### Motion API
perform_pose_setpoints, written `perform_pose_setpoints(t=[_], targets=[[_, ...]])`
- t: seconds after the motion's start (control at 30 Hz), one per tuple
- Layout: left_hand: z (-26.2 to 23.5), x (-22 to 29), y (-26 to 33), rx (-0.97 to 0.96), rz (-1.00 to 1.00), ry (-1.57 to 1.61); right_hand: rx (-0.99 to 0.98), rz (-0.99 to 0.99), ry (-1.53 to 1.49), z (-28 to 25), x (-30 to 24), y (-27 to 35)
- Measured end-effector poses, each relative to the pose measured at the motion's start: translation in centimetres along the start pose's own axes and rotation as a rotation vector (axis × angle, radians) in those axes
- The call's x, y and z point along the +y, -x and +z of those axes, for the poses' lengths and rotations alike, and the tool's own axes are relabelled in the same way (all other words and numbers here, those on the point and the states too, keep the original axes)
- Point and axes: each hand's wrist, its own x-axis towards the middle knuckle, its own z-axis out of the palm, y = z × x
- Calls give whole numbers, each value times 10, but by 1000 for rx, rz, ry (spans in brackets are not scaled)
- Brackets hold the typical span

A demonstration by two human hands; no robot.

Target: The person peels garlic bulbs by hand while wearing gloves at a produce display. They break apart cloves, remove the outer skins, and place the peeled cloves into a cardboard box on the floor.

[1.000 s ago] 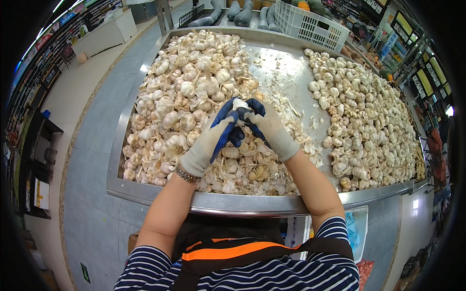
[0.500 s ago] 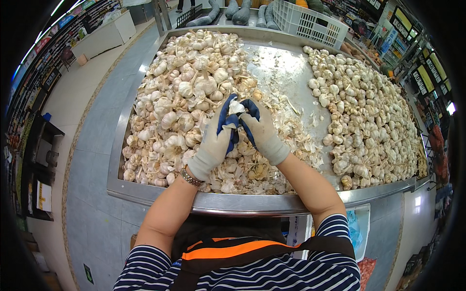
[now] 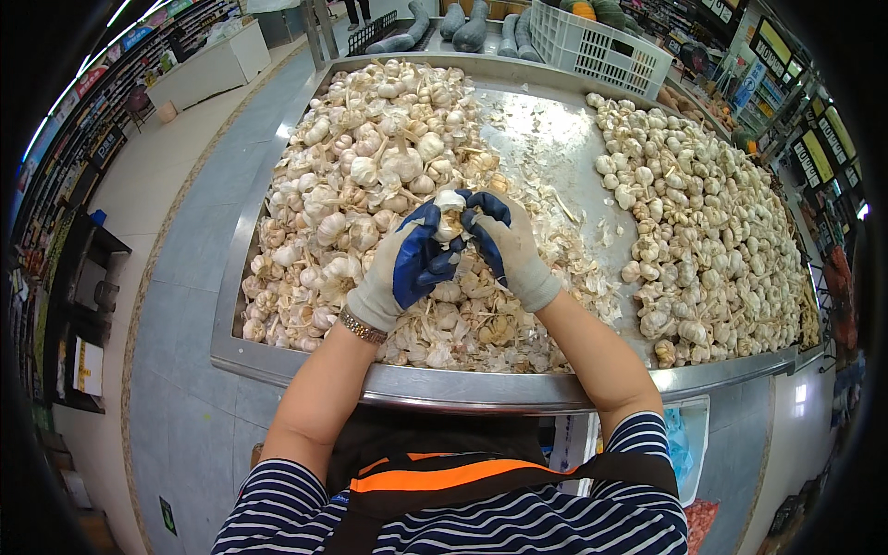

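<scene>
Garlic bulb [image 3: 450, 215]: pale, papery, above the worktop [image 3: 555, 139]; axis unclear.
Left hand [image 3: 407, 264]: gloved fingers pinch the bulb.
Right hand [image 3: 507, 248]: fingers grip it too.

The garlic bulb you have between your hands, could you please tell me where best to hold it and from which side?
Probably by its rounded sides, one hand from each flank. The garlic bulb sits raised above the heap, with the left hand and right hand pinching it from opposite sides, leaving its papery white top free.
</scene>
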Motion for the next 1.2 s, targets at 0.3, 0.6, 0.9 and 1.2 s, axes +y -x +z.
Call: perform_pose_setpoints(t=[0.3, 0.6, 0.9, 1.2], targets=[[6, 11, 4, 43, 160, -193, -31, -145, 888, -25, 19, -12], [4, -2, 2, 84, 268, -411, -137, -95, 524, -3, -20, -1], [21, 1, 10, 66, 209, -763, -219, 201, 260, -21, -29, -7], [20, -2, 3, 79, 811, -1512, -189, 260, -12, -24, -9, -9]])
